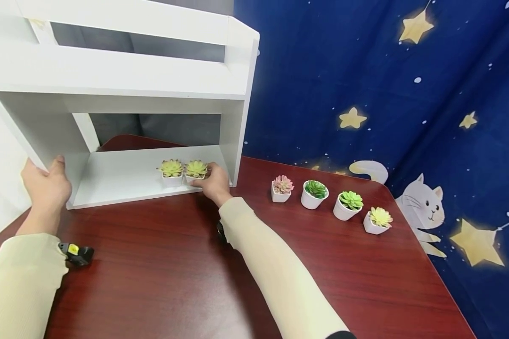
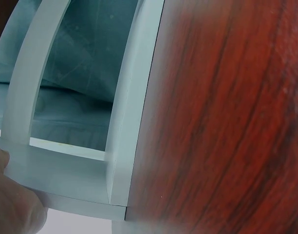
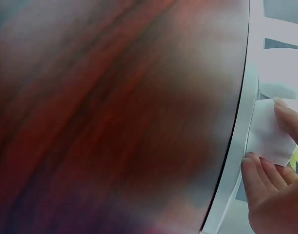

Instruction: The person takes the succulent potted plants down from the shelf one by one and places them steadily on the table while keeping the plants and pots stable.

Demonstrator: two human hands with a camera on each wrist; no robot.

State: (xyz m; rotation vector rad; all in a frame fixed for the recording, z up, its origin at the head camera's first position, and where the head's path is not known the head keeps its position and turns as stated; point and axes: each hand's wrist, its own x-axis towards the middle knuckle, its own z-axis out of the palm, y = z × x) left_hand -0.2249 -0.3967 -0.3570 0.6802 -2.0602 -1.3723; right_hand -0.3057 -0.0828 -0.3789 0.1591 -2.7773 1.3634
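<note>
A white shelf unit (image 1: 123, 75) stands at the back left of the table. My left hand (image 1: 48, 186) grips its left side panel, thumb on the inner face and fingers around the outside. On the bottom board, my right hand (image 1: 217, 184) pinches the square white pot (image 3: 270, 130) of a yellow-green potted succulent (image 1: 196, 169) between thumb and fingers, near the board's front edge. Just left of it sits a matching potted succulent (image 1: 171, 172). In the left wrist view, part of the left hand (image 2: 15, 204) shows on the panel.
To the right on the dark red table (image 1: 161, 282) stand a pink succulent (image 1: 282, 188), a dark green one (image 1: 315, 194), a bright green one (image 1: 348, 205) and a yellow one (image 1: 377, 220), each in a white pot. A blue star-patterned curtain (image 1: 305, 94) hangs behind.
</note>
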